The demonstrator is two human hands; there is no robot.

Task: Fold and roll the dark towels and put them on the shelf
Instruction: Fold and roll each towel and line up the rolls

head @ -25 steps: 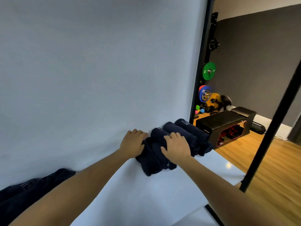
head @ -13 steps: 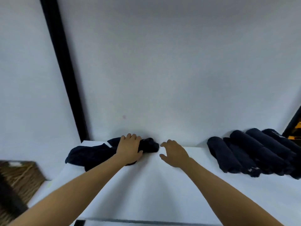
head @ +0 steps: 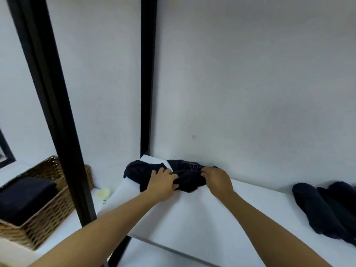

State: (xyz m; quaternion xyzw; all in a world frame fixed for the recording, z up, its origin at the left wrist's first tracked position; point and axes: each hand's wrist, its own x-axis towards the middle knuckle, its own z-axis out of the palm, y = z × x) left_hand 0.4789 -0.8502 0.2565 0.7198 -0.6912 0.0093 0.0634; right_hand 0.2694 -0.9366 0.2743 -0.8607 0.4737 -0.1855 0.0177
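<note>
Dark crumpled towel (head: 185, 178), long axis left-right mid-frame on the shelf (head: 202, 214), was gripped by left hand (head: 161, 185) and right hand (head: 217, 180), fingers curled into it; three rolled towels (head: 323, 209) lay lower right.

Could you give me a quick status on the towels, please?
Left hand and right hand both grip the loose dark towel on the shelf. Rolled towels lie right. Nothing obstructing.

Storage corner: white shelf (head: 192, 224), wicker basket (head: 48, 214)

White shelf (head: 192, 224) with crumpled dark towel (head: 185, 177), rolled towels (head: 323, 209) at right.
</note>
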